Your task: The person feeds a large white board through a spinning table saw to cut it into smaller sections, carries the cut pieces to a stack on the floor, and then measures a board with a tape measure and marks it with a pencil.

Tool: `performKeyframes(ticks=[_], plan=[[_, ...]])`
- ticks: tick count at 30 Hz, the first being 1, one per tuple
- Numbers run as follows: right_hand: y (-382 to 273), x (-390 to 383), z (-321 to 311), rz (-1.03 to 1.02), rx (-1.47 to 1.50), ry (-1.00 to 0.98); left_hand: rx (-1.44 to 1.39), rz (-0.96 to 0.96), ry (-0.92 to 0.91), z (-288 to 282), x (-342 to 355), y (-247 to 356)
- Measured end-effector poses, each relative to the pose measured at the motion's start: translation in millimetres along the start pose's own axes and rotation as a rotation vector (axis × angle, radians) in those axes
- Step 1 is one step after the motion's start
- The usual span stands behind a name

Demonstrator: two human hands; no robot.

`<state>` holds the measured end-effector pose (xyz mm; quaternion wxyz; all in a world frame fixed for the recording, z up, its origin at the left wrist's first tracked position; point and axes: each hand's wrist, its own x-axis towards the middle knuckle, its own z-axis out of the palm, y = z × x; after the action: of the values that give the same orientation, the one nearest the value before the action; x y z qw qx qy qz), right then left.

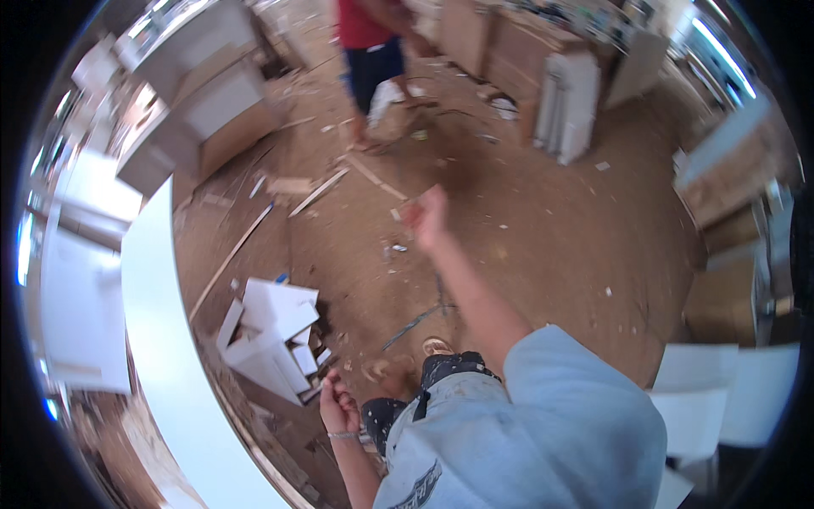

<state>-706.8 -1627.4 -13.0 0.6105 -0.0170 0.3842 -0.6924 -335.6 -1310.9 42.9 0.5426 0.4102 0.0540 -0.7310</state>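
My right hand (428, 218) is stretched out ahead over the brown floor, its fingers curled in and blurred. Whether it holds anything small is hidden. My left hand (339, 410), with a thin bracelet at the wrist, hangs low near my left leg. Its fingers are loosely curled, and nothing shows in them. Just beyond it lies a heap of white board offcuts (273, 314) on the floor. Left of this heap runs a long white panel (157, 280), apart from my left hand.
A person in a red top and dark shorts (373, 68) is ahead. Wood strips (318, 193) and scraps litter the floor. Cabinet carcasses (203, 93) stand at the far left. White boards (570, 106) lean against a wooden unit at the far right; more boards (691, 416) are near right.
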Motion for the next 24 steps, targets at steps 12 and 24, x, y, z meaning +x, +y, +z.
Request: performKeyframes(ticks=[12, 24], plan=[[181.8, 1.7, 146.8, 0.715, -0.746, -0.43, -0.812, 0.822, 0.46, -210.1, 49.4, 178.6], [628.2, 37.9, 468.2, 0.639, -1.143, -0.837, -1.058, 0.961, 0.755, -192.0, 40.6, 233.7]])
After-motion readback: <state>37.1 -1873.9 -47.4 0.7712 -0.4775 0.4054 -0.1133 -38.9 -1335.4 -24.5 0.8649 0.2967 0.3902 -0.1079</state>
